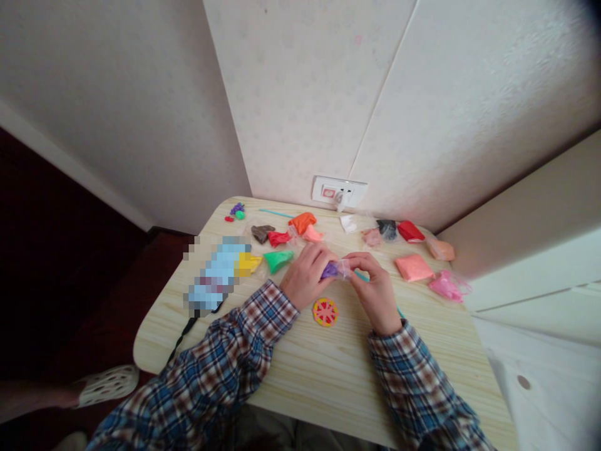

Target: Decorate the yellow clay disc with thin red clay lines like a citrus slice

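left hand (307, 272) and right hand (375, 288) grasp the purple bag (331, 270) at centre frame; a hard tug might split it, dropping contents on the round disc (325, 312) below.

Lit dim-to-moderate, soft, slightly grey; hard to tell from where. Brightest on the pale patterned wallpaper (300, 94), with broad sheen at upper right. Sinks to near-black over the dark reddish-brown surface (42, 263) at left. Shadowed darkly along the top of the smooth off-white panel (539, 244) at right. Evenly exposed on the pale wood-grain tabletop (323, 369). Stretched wide-angle toward the edges, black at the upper right corner. Pixelated over the light-blue rectangle (220, 266). Soft on the purple lump in clear plastic (330, 270).
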Available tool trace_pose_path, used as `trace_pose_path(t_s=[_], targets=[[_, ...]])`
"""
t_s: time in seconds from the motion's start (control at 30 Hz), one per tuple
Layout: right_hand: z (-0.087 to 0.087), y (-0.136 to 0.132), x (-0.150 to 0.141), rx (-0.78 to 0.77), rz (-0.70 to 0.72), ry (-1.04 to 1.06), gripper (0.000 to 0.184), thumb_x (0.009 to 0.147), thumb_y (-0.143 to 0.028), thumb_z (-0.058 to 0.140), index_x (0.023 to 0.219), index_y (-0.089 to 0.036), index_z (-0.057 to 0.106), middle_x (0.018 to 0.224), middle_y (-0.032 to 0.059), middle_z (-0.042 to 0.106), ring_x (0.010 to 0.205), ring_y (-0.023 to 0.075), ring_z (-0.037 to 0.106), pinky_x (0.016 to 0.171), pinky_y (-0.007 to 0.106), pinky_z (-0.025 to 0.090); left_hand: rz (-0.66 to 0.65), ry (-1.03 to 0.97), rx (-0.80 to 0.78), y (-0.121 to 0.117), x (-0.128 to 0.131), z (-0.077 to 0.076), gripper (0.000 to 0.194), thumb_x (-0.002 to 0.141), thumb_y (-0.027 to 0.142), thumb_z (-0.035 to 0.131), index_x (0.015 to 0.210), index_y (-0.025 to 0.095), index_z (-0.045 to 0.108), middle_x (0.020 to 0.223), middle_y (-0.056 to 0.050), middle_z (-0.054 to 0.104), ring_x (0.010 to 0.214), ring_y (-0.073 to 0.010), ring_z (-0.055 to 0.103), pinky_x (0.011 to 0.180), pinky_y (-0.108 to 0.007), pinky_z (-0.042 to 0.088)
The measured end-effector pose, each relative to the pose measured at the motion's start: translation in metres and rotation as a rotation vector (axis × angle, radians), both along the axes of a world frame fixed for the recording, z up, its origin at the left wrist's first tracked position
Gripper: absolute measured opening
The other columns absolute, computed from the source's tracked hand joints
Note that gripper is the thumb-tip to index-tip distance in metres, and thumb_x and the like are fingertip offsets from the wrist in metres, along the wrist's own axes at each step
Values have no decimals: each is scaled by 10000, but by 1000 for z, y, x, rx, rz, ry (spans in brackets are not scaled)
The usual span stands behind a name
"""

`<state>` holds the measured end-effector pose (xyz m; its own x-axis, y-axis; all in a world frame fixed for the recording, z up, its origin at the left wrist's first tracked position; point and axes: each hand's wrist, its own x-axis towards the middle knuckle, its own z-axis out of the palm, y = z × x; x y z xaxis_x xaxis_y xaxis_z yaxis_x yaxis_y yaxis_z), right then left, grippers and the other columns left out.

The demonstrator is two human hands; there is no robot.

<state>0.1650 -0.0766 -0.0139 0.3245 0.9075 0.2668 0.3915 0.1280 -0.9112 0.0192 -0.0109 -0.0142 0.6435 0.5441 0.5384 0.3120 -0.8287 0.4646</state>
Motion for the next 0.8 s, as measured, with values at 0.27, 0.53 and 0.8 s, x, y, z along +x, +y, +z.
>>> trace_pose_path(t_s=[0.27,0.53,0.8], targets=[[-2,1,1,5,8,-9,220,762,-385,628,640,-202,619,839,40,592,834,183,550,781,336,423,-1,5,30,0,1,-2,209,782,189,635,940,163,502,936,-50,525,931,-203,497,809,-325,463],[-3,1,3,52,3,-112,156,787,-301,593,663,-208,572,798,28,569,807,182,534,754,328,420,1,-19,24,1,0,-3,233,769,187,647,949,152,502,945,-55,530,938,-201,497,820,-327,462],[0,0,1,70,-26,-222,100,790,-247,570,697,-210,576,820,36,582,826,197,545,793,366,407,8,-33,-13,2,0,-4,233,764,189,647,949,162,509,947,-56,534,951,-206,507,824,-342,468]])
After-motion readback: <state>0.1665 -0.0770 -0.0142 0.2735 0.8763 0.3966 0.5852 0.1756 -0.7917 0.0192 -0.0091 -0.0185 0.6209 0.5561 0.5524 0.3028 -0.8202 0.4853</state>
